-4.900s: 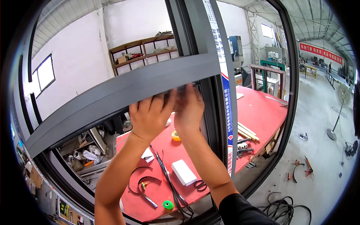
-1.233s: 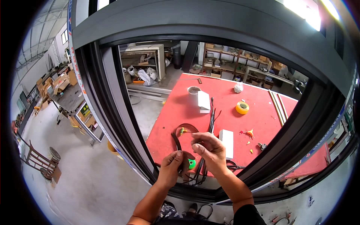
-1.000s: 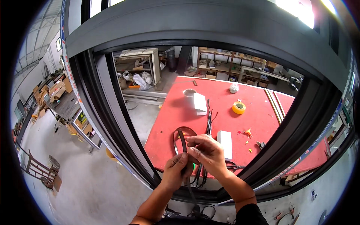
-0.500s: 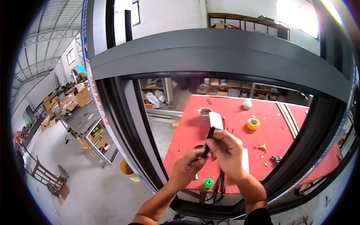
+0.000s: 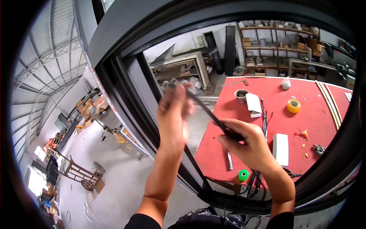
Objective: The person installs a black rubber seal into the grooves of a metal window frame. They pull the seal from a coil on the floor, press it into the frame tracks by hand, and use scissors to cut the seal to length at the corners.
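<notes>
A dark grey window frame (image 5: 114,42) stands close before me, and both my hands are at its opening. My left hand (image 5: 173,110) is raised beside the left upright, its fingers closed round one end of a thin black sealing strip (image 5: 206,109). Motion blurs those fingertips. Lower and to the right, my right hand (image 5: 249,143) grips the same strip between thumb and fingers. The strip runs taut and slanting between the two hands. Inside the right palm, part of it is hidden.
Beyond the opening stands a red table (image 5: 244,114) with a cup (image 5: 241,96), white boxes (image 5: 281,149), a yellow tape roll (image 5: 293,105), a green spool (image 5: 243,175) and black strips (image 5: 254,183) hanging over its near edge. A hand cart (image 5: 82,173) is on the left floor.
My hands were close together; now the left has moved up and left, drawing the strip out between them. The view has turned, showing more of the shelves behind.
</notes>
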Demonstrator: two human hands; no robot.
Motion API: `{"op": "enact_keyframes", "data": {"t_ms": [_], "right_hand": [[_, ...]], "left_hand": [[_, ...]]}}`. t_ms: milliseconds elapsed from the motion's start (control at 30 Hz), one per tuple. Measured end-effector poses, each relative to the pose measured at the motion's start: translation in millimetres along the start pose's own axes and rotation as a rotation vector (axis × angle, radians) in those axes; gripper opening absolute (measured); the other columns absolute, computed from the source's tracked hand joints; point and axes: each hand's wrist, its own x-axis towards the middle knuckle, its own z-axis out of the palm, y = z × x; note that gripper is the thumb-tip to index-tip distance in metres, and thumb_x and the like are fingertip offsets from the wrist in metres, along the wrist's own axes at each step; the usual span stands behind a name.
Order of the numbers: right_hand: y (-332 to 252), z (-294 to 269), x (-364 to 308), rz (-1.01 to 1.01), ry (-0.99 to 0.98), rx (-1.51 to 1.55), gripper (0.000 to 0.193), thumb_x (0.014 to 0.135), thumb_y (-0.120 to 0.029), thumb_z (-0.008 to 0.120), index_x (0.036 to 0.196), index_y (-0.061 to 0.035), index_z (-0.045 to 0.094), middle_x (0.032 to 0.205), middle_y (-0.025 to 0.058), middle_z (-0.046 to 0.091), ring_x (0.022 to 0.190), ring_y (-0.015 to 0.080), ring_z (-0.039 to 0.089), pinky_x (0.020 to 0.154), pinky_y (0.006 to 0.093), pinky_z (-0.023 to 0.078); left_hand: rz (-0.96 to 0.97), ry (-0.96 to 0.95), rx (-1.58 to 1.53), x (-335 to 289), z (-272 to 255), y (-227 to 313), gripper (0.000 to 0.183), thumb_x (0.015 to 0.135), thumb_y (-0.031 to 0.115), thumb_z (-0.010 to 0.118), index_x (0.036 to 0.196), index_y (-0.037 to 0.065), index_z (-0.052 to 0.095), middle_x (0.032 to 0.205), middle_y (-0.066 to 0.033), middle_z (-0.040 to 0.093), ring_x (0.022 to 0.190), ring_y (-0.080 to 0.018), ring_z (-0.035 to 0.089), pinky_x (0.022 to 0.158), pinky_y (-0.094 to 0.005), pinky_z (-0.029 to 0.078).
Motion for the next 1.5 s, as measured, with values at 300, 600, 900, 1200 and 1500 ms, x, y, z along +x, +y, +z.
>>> {"op": "enact_keyframes", "data": {"t_ms": [300,600,900,1200,1500], "right_hand": [[-2,-50,-35,0.315,-0.074,0.573,0.041,0.085,-0.001,0.061,0.123,0.0072,0.051,0.076,0.0104,0.065,0.060,0.0058,0.055,0.049,0.0180,0.040],[-20,-71,-22,0.101,0.026,0.757,0.062,0.085,-0.013,0.064,0.135,0.0064,0.032,0.075,0.0228,0.064,0.041,0.0132,0.051,0.035,0.0220,0.037],[-41,-79,-15,0.031,0.092,0.596,0.058,0.086,-0.016,0.064,0.129,0.0065,0.034,0.069,0.0190,0.063,0.042,0.0106,0.054,0.032,0.0176,0.034],[-54,-74,-14,0.010,0.089,0.459,0.052,0.087,-0.018,0.062,0.128,0.0035,0.038,0.065,0.0130,0.060,0.036,0.0064,0.041,0.031,0.0174,0.027],[-68,-66,-20,0.017,0.136,0.402,0.052,0.087,-0.016,0.060,0.130,0.0049,0.039,0.068,0.0114,0.060,0.037,0.0049,0.040,0.031,0.0174,0.027]], "left_hand": [[0.076,-0.060,-0.111,104,-21,21,0.027,0.090,0.022,0.063,0.096,-0.004,0.062,0.077,-0.0060,0.058,0.065,-0.0114,0.052,0.056,-0.0223,0.041],[0.091,0.049,-0.371,129,-15,12,0.013,0.091,0.017,0.061,0.092,0.005,0.061,0.076,-0.0042,0.059,0.065,-0.0130,0.051,0.054,-0.0243,0.041],[0.277,0.174,-0.376,122,5,7,0.015,0.090,0.013,0.061,0.084,0.001,0.055,0.068,-0.0049,0.056,0.056,-0.0115,0.049,0.049,-0.0236,0.039],[0.323,0.247,-0.311,124,14,7,0.019,0.088,0.019,0.063,0.079,0.004,0.056,0.065,-0.0029,0.055,0.055,-0.0096,0.049,0.048,-0.0224,0.040],[0.176,0.122,-0.528,126,15,17,0.019,0.095,0.008,0.043,0.105,-0.002,0.055,0.098,-0.0138,0.063,0.086,-0.0225,0.062,0.068,-0.0337,0.053]]}}
